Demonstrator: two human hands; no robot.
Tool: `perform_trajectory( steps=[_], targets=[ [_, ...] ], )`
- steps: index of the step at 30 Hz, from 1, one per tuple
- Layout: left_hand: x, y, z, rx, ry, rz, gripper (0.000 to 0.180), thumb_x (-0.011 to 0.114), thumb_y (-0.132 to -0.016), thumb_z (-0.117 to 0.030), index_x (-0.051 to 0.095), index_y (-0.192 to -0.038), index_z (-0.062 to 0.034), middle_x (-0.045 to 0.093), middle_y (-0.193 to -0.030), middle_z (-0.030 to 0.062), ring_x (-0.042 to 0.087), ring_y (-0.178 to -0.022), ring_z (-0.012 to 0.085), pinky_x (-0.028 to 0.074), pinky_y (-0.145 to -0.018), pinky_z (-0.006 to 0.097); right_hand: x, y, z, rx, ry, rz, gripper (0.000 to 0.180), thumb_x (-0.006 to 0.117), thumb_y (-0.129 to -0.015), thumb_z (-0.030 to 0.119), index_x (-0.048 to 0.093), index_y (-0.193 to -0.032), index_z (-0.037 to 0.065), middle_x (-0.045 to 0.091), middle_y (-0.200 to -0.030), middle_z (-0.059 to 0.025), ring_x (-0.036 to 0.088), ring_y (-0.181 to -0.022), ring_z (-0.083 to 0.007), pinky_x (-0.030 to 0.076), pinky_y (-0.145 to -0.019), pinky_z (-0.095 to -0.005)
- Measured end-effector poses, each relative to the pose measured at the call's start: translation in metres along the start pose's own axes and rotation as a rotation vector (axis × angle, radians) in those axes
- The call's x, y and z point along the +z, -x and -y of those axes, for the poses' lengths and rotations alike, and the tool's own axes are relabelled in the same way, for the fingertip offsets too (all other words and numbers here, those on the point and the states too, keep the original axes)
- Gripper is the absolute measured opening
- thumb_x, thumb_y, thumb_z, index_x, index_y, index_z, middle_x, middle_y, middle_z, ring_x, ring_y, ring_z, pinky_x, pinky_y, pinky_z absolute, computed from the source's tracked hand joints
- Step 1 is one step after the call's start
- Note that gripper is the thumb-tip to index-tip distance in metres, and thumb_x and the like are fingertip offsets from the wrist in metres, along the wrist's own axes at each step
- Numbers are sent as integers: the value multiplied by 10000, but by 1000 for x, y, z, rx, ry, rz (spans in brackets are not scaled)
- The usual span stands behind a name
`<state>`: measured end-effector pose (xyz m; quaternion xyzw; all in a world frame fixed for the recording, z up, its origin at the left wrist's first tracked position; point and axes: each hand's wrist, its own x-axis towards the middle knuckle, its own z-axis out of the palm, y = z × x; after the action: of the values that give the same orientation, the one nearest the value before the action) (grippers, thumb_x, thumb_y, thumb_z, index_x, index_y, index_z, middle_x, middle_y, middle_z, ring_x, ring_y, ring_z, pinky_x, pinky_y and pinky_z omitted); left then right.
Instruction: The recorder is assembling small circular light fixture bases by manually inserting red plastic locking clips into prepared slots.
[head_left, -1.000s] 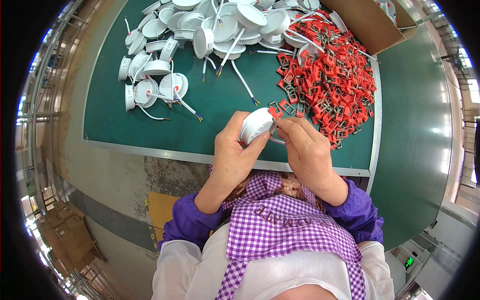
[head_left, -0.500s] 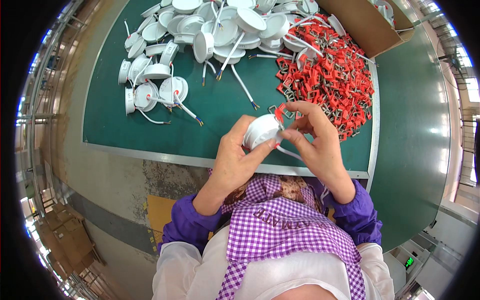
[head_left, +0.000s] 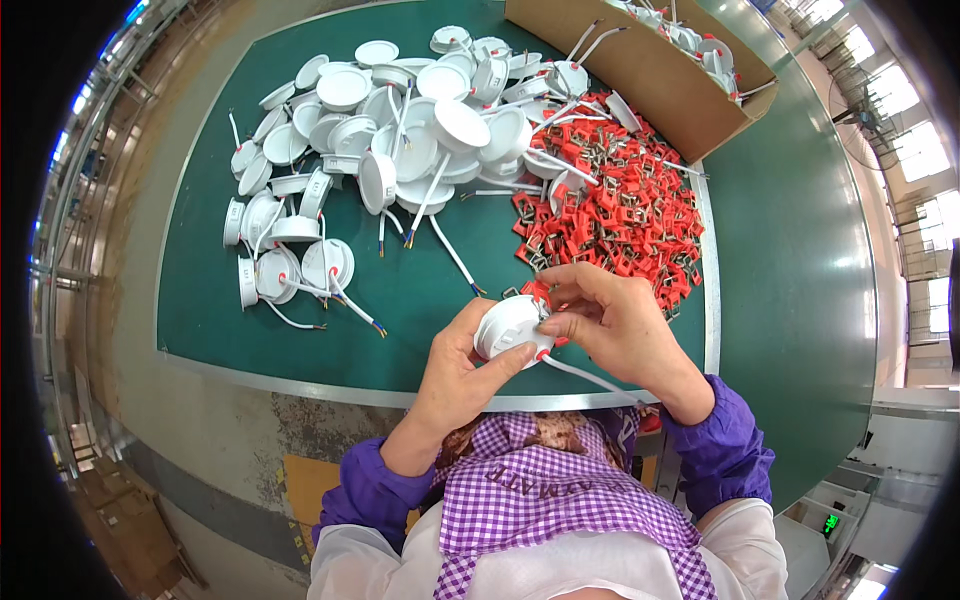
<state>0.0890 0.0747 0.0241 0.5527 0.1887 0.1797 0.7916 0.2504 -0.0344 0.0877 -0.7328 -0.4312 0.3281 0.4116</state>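
Observation:
My left hand grips a round white downlight by its rim, near the table's front edge. A white cable with a red grommet runs out of its side toward the lower right. My right hand pinches a red-tipped metal spring clip against the downlight's far right side. How far the clip is seated on the housing is hidden by my fingers. Just beyond my right hand lies a heap of red spring clips.
A large pile of white downlights with loose cables covers the back of the green table. A smaller group of downlights lies at the left. At the back right stands a cardboard box holding more downlights. A metal strip edges the table.
My head view has shifted, so the table and its contents sit lower in the picture. My right fingers have closed in on the clip, which now sits closer against the downlight.

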Motion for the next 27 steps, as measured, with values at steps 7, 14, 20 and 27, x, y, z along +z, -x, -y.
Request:
perform_trajectory(
  steps=[7,14,20,27],
  targets=[
    [-17,-32,-5,58,-23,-114,303,724,-873,-96,582,-1114,20,649,-941,32,620,-861,96,524,-754,263,-25,-6,-3,421,-136,491,247,665,-933,208,642,-1043,-11,672,-716,-52,660,-671,-91,491,-559,-235],
    [-22,-42,18,276,-93,-150,605,682,-907,-93,365,-1414,-4,547,-1261,124,579,-1101,176,476,-909,309,-67,-48,13,219,-135,55,252,543,-999,250,656,-903,47,556,-587,14,501,-489,-48,393,-426,-214],
    [-27,-45,49,252,-326,-190,318,618,-943,-48,537,-1245,9,648,-1046,98,639,-942,144,506,-818,264,-215,-201,49,-237,74,-504,363,615,-952,414,693,-965,61,617,-695,31,539,-567,-43,407,-487,-208],
    [-30,-53,53,183,-297,-207,280,612,-932,-19,557,-1202,28,661,-1007,93,650,-863,127,518,-771,244,-214,-292,-41,-583,1009,-408,230,609,-859,138,683,-1069,79,690,-950,-157,666,-916,-373,533,-790,-429]
  ],
)
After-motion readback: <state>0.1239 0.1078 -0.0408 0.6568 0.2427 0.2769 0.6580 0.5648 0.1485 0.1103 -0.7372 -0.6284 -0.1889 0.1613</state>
